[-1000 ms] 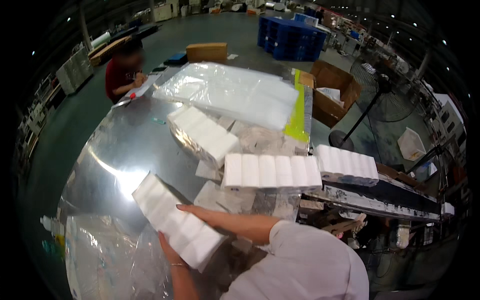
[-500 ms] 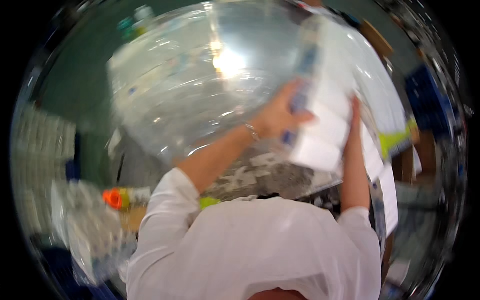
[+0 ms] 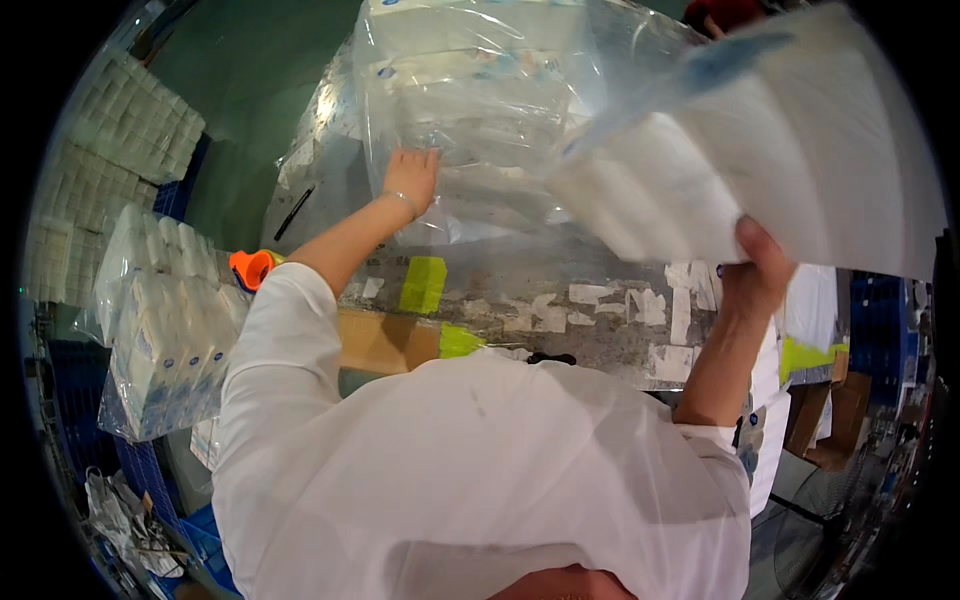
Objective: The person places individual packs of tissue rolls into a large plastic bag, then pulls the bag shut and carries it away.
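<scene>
My right hand [image 3: 762, 262] grips the lower edge of a row of white packs [image 3: 760, 140] with blue print, which look like tissue packs. The row is raised and tilted over the right side of the worktable, its far end blurred. A large clear plastic bag [image 3: 480, 165] lies across the table, with white packs [image 3: 475, 30] inside at its far end. My left hand [image 3: 412, 178] is closed on the bag's near left edge; its fingertips are partly hidden. The near end of the row overlaps the right side of the bag.
A black pen [image 3: 294, 212] and an orange tape dispenser [image 3: 254, 268] lie left on the worktable [image 3: 600, 262]. Bagged packs [image 3: 170, 330] stand at the left, before stacked white packs [image 3: 130, 130]. A cardboard box [image 3: 838, 420] and blue crates [image 3: 878, 325] are at right. Another person's sleeve [image 3: 725, 12] shows far right.
My left hand has left the row of packs and moved left onto the plastic bag. My right hand still holds the row, now lifted and tilted to the right.
</scene>
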The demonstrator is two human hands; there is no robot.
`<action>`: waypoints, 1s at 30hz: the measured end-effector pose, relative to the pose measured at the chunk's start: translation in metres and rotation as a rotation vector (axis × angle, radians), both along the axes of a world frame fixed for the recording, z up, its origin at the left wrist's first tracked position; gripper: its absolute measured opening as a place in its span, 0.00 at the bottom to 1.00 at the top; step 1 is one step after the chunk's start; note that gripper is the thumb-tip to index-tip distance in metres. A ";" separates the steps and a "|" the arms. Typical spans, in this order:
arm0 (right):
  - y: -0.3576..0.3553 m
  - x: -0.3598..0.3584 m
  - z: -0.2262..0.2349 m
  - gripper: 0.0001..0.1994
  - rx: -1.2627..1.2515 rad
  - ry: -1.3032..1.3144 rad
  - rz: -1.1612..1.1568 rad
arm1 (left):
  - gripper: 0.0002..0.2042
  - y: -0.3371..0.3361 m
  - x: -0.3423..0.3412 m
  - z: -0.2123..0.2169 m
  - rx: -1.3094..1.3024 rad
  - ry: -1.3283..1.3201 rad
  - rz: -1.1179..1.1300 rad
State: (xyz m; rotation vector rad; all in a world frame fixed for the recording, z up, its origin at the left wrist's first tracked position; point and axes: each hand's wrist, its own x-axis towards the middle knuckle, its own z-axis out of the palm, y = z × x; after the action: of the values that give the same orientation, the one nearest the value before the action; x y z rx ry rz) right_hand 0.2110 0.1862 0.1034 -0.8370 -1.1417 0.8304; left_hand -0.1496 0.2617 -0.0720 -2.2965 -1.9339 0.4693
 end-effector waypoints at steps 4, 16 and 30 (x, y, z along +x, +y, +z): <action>0.023 -0.049 -0.006 0.27 0.002 -0.103 -0.004 | 0.21 0.023 0.004 -0.016 -0.166 -0.223 0.126; 0.071 -0.088 -0.040 0.28 0.039 -0.134 -0.054 | 0.19 0.120 0.024 -0.067 0.056 -0.433 0.181; 0.089 -0.083 -0.065 0.15 0.092 -0.355 -0.138 | 0.21 0.099 -0.036 -0.050 0.093 -2.822 0.774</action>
State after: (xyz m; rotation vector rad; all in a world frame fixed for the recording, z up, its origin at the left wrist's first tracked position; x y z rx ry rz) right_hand 0.1275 0.2752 0.0385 -0.9999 -1.4035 0.5224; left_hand -0.1859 0.3610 -0.1218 0.1370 0.7363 1.6405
